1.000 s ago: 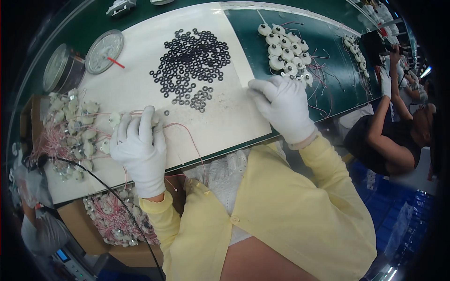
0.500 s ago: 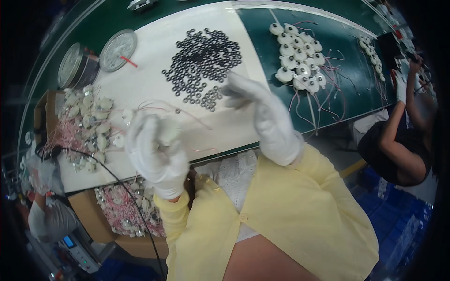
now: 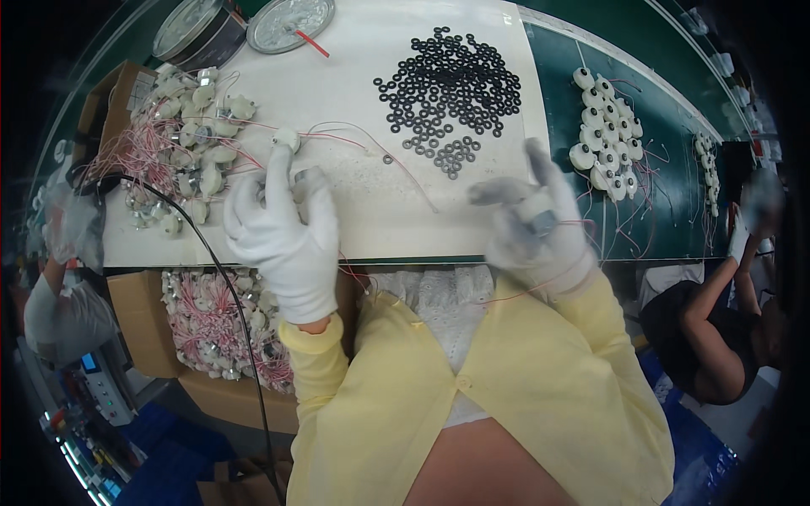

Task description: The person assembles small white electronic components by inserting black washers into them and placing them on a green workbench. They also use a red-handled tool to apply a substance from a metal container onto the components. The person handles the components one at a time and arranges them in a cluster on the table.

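My left hand, in a white glove, is over the white worktop with its fingers apart. Its index fingertip reaches a round white motor that has a thin red wire. Further right, near the front edge, my right hand holds another small motor, white with a silvery part, against the palm and fingers. Motion blurs this hand; its thumb and index finger stick out, and red wires trail from the motor. Beyond my hands lies a spread of small black rings, with a few greyer rings at its near side.
A heap of wired motors lies at left beside a cardboard box. Rows of motors topped with black rings stand on the green mat. A tin and lid are behind. A black cable crosses at left. Co-workers sit either side.
My left hand has opened and reached toward a motor on the worktop. My right hand has drawn back from the rings and now has a motor in it. The whole view has shifted.
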{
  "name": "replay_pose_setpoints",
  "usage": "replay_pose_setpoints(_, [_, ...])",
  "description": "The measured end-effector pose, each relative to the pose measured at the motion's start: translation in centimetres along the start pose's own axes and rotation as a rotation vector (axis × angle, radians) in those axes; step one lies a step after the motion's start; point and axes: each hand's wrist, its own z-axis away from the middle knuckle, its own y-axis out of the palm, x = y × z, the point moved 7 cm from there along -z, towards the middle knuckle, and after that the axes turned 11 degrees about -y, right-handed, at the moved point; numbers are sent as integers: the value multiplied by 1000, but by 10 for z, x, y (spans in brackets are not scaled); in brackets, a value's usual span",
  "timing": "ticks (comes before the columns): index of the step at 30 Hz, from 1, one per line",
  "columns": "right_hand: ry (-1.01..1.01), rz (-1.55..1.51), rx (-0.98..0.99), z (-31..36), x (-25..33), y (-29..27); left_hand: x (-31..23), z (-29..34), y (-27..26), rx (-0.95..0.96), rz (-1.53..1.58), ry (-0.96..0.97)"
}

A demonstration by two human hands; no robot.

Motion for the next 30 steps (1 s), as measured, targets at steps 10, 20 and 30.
replay_pose_setpoints(10, [-823, 1986, -243, 8, 64, 5, -5, 22, 18, 77, 164, 94])
replay_pose_setpoints(20, [-671, 1987, -221, 12, 54, -3, -4, 27, 25, 90, 244, 162])
replay_pose_setpoints(30, [-741, 2175, -218, 7, 69, -1, 1, 29, 28, 79, 284, 151])
